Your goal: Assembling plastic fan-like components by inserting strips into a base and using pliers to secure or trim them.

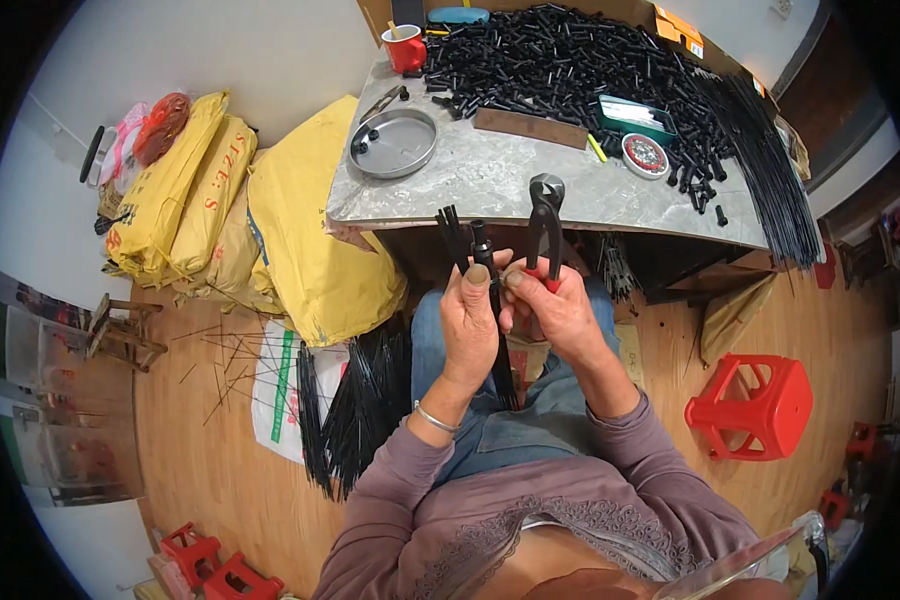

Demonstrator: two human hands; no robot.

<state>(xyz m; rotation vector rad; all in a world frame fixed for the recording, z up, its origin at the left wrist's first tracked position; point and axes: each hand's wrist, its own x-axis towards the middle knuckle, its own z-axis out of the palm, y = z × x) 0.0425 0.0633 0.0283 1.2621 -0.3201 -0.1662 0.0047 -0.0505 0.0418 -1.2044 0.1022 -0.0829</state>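
In my left hand [468,322] is a bundle of thin black rods [451,232], its upper ends sticking out above the fingers and the rest running down between my legs. A black tubular fitting [481,240] stands upright by that thumb, held along with the rods. My right hand [562,312] is closed round the red handles of a pair of pincers [546,212], their dark jaws pointing up toward the table edge. Both hands nearly touch over my lap, just in front of the table [510,170]. Whether the right fingertips also grip a small part is hidden.
A large heap of black fittings [560,60] covers the table's back, with long black rods [770,170] at right. A round metal tray [393,143], red mug [404,48] and green box [638,118] stand there. Yellow sacks [315,230] lean left; a red stool [755,407] stands right.
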